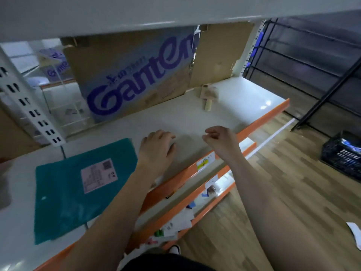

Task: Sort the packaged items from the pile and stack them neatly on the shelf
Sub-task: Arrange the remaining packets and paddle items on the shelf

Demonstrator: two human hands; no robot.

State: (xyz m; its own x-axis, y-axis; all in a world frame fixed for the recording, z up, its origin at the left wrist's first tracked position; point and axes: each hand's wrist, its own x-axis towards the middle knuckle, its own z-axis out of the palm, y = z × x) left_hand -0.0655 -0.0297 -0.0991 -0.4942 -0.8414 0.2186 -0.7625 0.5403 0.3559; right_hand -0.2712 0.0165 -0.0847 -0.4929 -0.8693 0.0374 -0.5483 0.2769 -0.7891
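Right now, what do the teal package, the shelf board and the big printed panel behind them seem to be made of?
Teal package: likely thin plastic mailer film, slightly glossy, softly wrinkled, with a paper label stuck on.
Shelf board: probably painted metal, smooth off-white, with a bright glare spot at its far end.
Printed panel: cardboard, matte brown with ragged edges and blue printing.

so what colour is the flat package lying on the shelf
The flat package is teal, with a pale pink label on top; the head view shows it best.
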